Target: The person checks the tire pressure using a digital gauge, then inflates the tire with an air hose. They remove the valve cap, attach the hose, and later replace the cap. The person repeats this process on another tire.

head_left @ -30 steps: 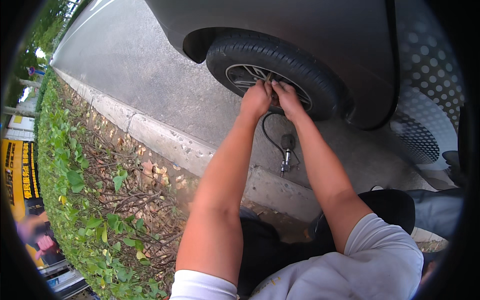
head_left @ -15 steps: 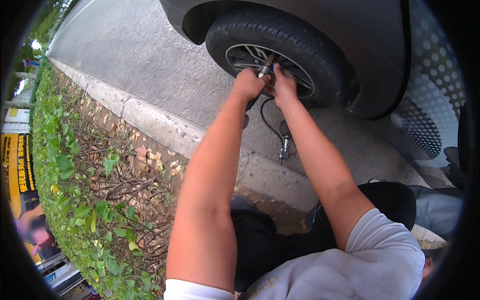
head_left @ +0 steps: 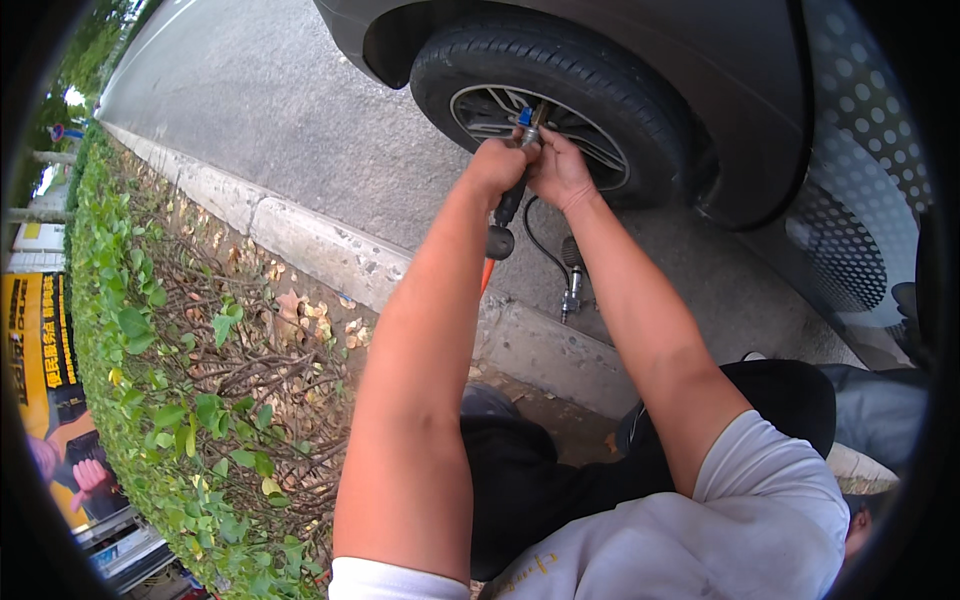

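Note:
At the car wheel [head_left: 636, 110], both my hands are close together in front of the spoked rim [head_left: 597, 147]. My left hand [head_left: 497, 167] is wrapped round a black-handled tool [head_left: 509, 204] with a silver metal front end [head_left: 531, 133]. A small blue part [head_left: 525, 116] and a brass-coloured part [head_left: 541, 113] show beyond the fingertips. My right hand [head_left: 562, 172] has its thumb and fingers closed at the silver end; what exactly they pinch is partly hidden. An orange hose [head_left: 487, 273] shows below the tool, beside my left forearm.
A dark hose [head_left: 541, 246] hangs down to a metal fitting [head_left: 571, 297] near the stone kerb [head_left: 330, 246]. A hedge [head_left: 150, 400] and dry twigs lie left. The dark car body [head_left: 740, 90] overhangs the wheel. A person's grey trouser leg [head_left: 875, 415] is at the right.
The blue part now shows left of the brass-coloured part instead of right of it. My right hand has turned and closed in on the metal end. More of the black handle and the orange hose shows.

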Tool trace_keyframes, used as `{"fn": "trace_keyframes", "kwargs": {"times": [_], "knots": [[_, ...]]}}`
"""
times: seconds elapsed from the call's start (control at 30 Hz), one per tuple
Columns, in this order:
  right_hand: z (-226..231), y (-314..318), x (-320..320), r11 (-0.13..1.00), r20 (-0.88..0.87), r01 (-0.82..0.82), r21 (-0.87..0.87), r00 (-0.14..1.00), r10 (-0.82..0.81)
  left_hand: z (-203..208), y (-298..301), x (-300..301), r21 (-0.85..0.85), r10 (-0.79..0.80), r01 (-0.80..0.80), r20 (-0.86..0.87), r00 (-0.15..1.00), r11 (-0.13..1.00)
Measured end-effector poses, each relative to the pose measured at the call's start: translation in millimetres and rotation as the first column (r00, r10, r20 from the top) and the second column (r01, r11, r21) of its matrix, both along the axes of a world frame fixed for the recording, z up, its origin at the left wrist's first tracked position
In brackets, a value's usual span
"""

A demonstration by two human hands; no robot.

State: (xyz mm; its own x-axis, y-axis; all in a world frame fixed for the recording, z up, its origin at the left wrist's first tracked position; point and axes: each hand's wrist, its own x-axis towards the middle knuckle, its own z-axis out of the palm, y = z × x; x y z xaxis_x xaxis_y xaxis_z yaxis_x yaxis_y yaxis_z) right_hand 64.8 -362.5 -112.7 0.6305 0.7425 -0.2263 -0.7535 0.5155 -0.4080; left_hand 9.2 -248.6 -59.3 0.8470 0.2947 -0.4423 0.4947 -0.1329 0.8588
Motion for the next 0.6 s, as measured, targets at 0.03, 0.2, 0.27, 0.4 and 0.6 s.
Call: {"fn": "trace_keyframes", "kwargs": {"times": [0.03, 0.2, 0.27, 0.4, 0.6], "knots": [[1, 1, -1, 1.0, -0.017, 0.026, 0.006, 1.0, -0.026, 0, -1, 0, 0.075, 0.001, -0.001, 0.003, 1.0, 0.997], [17, 9, -15, 0.847, 0.149, 0.335, -0.412, 0.942, -0.3, 4, -23, 0, 0.645, 0.053, -0.073, 0.051, 0.997, 0.761], [22, 13, -15, 0.654, 0.52, 0.467, -0.594, 0.844, -0.13, 5, -31, 1, 0.682, 0.125, -0.164, 0.106, 0.986, 0.713], [22, 13, -8, 0.72, 0.491, 0.462, -0.518, 0.85, -0.192, 7, -22, -1, 0.617, 0.069, -0.101, 0.075, 0.995, 0.78], [-1, -1, -4, 0.97, 0.121, 0.146, -0.193, 0.985, -0.124, 11, 9, -2, -0.294, 0.029, -0.028, -0.002, 1.0, 0.955]]}}
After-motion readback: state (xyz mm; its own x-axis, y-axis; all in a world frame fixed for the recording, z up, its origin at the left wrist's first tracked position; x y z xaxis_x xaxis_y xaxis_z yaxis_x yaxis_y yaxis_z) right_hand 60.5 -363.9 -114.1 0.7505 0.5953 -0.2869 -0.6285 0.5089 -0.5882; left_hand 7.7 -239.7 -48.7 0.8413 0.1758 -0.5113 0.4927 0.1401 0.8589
